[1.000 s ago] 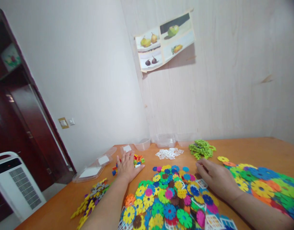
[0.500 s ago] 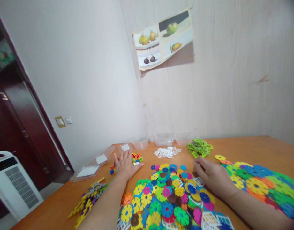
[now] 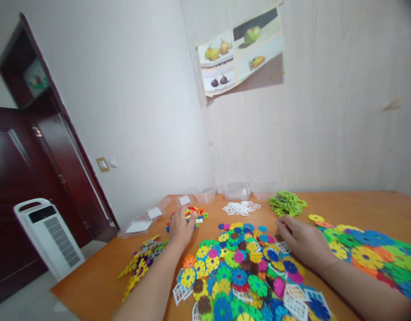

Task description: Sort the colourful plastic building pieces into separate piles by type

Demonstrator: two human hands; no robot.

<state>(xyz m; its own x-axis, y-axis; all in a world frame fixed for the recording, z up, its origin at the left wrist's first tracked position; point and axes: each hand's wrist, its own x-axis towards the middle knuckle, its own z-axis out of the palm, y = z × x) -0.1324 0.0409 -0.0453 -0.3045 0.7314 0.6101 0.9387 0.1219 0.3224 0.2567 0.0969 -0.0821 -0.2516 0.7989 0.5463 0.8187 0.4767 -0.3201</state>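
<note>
My left hand [image 3: 180,227] reaches onto a small heap of little coloured blocks [image 3: 194,214] on the wooden table [image 3: 359,207], its fingers curled over the blocks. My right hand [image 3: 300,243] rests palm down with bent fingers at the right edge of a big pile of coloured flower-shaped discs [image 3: 238,272]. Whether the right fingers pinch a piece is hidden. White square grid pieces [image 3: 297,303] lie mixed into the near side of the pile.
A green disc heap [image 3: 286,203], white grid pieces [image 3: 241,207] and clear plastic tubs [image 3: 237,191] stand at the back. More discs [image 3: 372,254] spread right. Yellow linked pieces [image 3: 140,265] and clear lids [image 3: 140,225] lie left. A white fan heater [image 3: 47,234] and dark door [image 3: 18,187] stand beyond the table's left edge.
My left hand has slid forward from lying flat beside the little blocks onto them, fingers now curled. The right hand stays put. The view has swung slightly left.
</note>
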